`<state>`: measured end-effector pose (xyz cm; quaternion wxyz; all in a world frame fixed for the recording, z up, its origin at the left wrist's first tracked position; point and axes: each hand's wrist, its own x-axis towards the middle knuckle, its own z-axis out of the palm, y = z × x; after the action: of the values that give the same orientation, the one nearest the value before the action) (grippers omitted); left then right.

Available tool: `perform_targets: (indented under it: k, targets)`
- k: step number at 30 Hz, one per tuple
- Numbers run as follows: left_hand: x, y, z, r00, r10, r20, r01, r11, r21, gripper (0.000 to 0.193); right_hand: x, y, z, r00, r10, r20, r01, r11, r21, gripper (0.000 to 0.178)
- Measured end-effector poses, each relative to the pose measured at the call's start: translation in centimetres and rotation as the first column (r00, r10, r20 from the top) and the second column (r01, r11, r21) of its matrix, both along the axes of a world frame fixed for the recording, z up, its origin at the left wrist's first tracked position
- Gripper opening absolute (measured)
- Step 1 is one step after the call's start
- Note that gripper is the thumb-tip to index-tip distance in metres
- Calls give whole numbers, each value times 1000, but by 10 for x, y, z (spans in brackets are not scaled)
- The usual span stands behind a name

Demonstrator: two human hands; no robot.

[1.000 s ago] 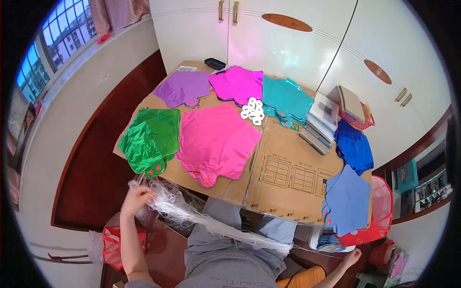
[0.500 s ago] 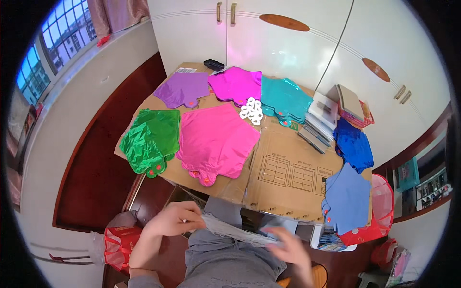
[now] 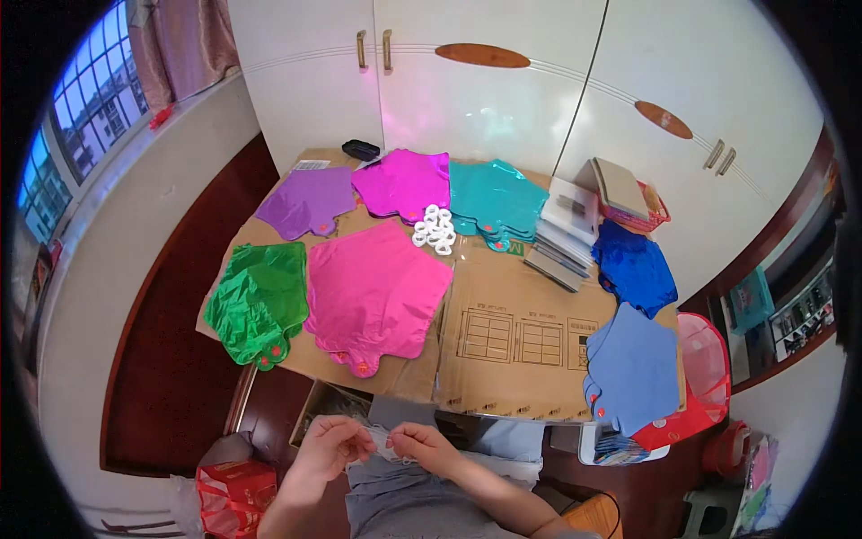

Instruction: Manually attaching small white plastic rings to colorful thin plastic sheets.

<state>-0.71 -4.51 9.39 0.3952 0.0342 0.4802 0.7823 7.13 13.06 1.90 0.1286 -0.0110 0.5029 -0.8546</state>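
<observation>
Just in front of my body, below the table's near edge, my left hand [image 3: 334,445] and my right hand [image 3: 426,449] are close together. Fingers of both are pinched on a bundle of thin whitish strings [image 3: 381,440], a short part of which shows between them. More pale strands seem to hang toward my lap, partly behind my right forearm. Nearest on the cardboard-covered table [image 3: 512,382] lies a large pink foil piece [image 3: 377,292], flat like an uninflated balloon. To its left is a crinkled green foil piece [image 3: 260,301].
Purple [image 3: 310,202], magenta [image 3: 404,184] and teal foil pieces [image 3: 498,198] lie along the back. White rings [image 3: 435,229] are heaped mid-table. Clear packets [image 3: 566,229], dark blue foil [image 3: 636,269] and light blue pieces [image 3: 633,368] sit right. A red bag [image 3: 235,494] stands lower left.
My right hand has moved left, in to my left hand, and the strings stretched between them now show as a short span. The view has shifted, with the table appearing lower and further left.
</observation>
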Motion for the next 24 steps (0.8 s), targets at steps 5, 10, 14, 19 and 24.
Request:
perform_targets:
  k: [5, 10, 14, 19, 24]
  targets:
    - [10, 16, -14, 961, 196, -193, -228, 960, -162, 14, 17, -11, -12, 863, -55, -503, 379, 728, 571, 16]
    - [4, 14, -9, 183, -391, -902, -139, 898, -417, 17, 27, 7, 13, 862, -122, -493, 389, 783, 485, 12]
    - [16, 6, -19, 794, -202, -574, 105, 975, -198, 15, 16, -3, -1, 772, -122, -624, 539, 645, 541, 13]
    - [4, 13, -8, 286, -427, -858, -162, 861, -483, 11, 14, -9, 5, 803, -32, -595, 423, 734, 531, 12]
    - [12, -9, -24, 927, -229, -298, 186, 969, -164, 8, 9, -13, -15, 828, -37, -559, 398, 741, 540, 10]
